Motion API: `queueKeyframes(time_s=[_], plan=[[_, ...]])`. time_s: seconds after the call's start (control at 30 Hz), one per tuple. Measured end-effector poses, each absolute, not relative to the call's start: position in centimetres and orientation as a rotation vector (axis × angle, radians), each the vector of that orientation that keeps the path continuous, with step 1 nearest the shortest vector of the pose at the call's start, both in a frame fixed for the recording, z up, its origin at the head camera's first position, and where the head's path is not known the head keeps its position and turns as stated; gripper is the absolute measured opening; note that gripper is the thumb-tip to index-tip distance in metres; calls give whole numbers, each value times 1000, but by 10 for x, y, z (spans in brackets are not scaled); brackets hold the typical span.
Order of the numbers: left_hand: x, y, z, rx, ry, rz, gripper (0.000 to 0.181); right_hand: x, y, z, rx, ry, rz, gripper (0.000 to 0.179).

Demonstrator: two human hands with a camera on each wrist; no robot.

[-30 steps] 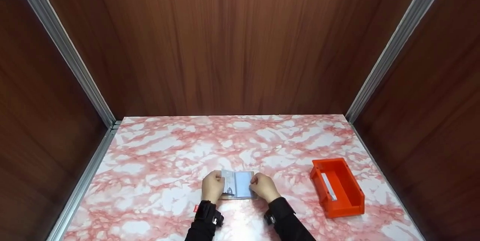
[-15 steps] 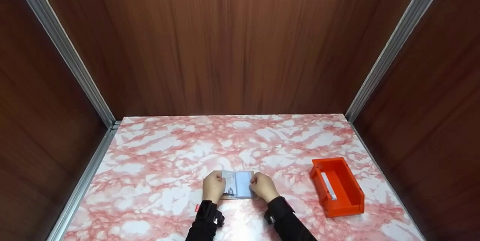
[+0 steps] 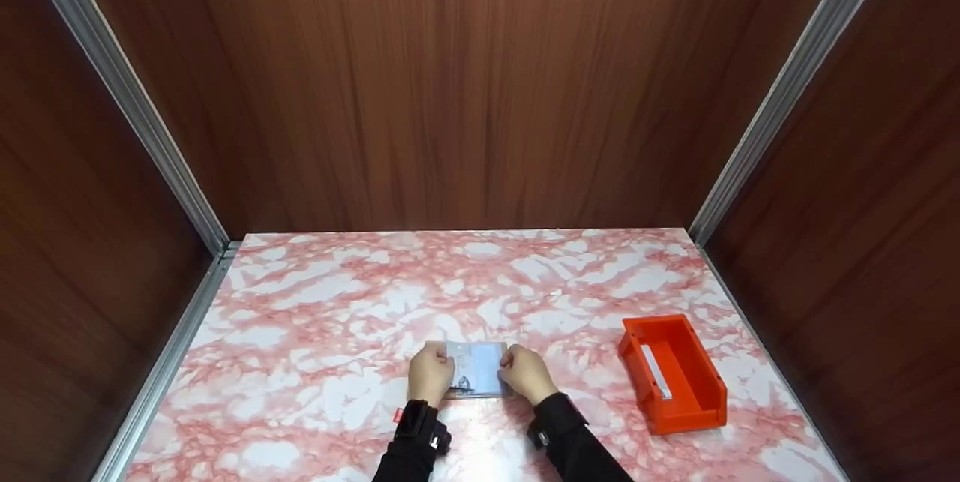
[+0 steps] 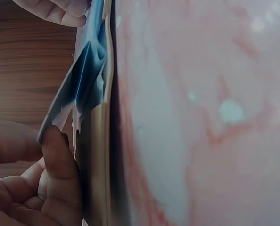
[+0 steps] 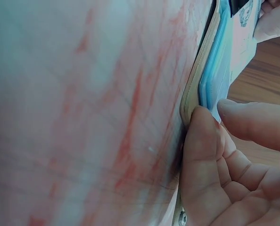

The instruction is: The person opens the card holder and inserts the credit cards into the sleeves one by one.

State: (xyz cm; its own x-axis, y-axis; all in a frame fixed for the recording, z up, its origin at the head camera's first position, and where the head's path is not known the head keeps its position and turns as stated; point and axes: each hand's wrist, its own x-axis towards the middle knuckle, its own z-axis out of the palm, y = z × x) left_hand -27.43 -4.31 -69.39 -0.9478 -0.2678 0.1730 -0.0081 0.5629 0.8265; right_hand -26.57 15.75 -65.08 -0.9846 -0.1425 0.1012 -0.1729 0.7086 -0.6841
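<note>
An open card holder with a tan cover (image 5: 196, 87) and clear bluish plastic sleeves (image 3: 489, 369) lies on the table in front of me. My left hand (image 3: 430, 375) pinches the outer edge of a pale printed card (image 3: 462, 369) between thumb and finger. In the left wrist view the card (image 4: 60, 101) slants, its far end among the plastic sleeves (image 4: 97, 52). How deep it sits inside is hidden. My right hand (image 3: 527, 375) pinches the right edge of the sleeves, thumb and forefinger at their corner in the right wrist view.
An orange plastic bin (image 3: 690, 369) with a white strip (image 3: 656, 372) on its side stands at the right of the pink marbled table (image 3: 337, 317). A small red tag (image 3: 398, 415) lies beside my left wrist. Brown wood-look panels (image 3: 465, 92) enclose the table.
My left hand has shifted slightly to the right with the card, which now covers more of the pale blue sleeve. The right hand stays almost where it was.
</note>
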Motion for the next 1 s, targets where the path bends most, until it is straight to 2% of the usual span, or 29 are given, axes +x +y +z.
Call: queueKeyframes(time_s=[0.13, 0.37, 0.53, 0.6, 0.7, 0.8, 0.9, 1.0], plan=[[-275, -42, -697, 220, -2519, -1351, 27, -256, 154, -629, 261, -2890, 1162, 10], [-262, -36, -675, 198, -2475, -1399, 37, -255, 151, -627, 238, -2894, 1119, 11], [-259, -32, -671, 195, -2473, -1345, 14, -256, 153, -627, 231, -2906, 1178, 9], [-258, -30, -672, 211, -2474, -1321, 8, -262, 155, -640, 234, -2904, 1172, 8], [-257, -27, -672, 204, -2456, -1319, 15, -268, 159, -655, 254, -2880, 1152, 8], [-254, -25, -670, 192, -2428, -1332, 20, -264, 158, -648, 266, -2865, 1158, 8], [-252, -22, -667, 177, -2428, -1339, 16, -256, 155, -632, 271, -2866, 1170, 9], [-251, -20, -663, 182, -2456, -1341, 10, -256, 154, -632, 275, -2856, 1160, 8]])
